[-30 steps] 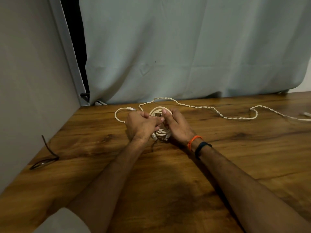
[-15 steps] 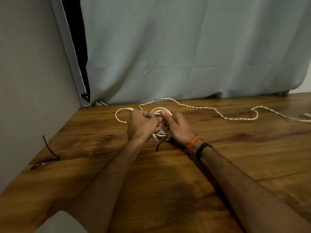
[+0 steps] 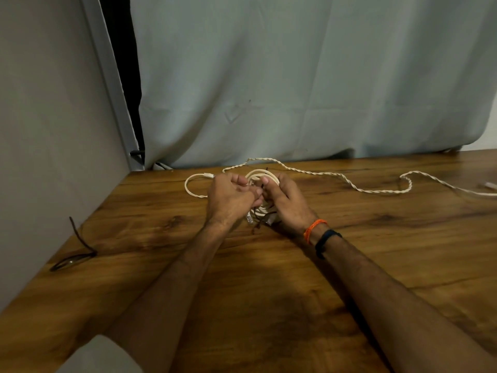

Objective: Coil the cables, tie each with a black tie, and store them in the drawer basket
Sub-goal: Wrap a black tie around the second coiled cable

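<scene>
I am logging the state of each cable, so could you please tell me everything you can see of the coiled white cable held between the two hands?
The coiled white cable is wound into a few round loops, smooth and cream in colour. It stands tilted over the wooden table, gripped between the left hand and right hand. Two silvery plug ends hang at its bottom. A thin black tie crosses the loops; whether it is knotted cannot be told.

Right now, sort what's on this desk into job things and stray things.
Job: coiled cream cable, thin black tie, loose braided cream cable, spare black tie, left hand, right hand.
Stray: pale blue curtain, wooden desk.
</scene>
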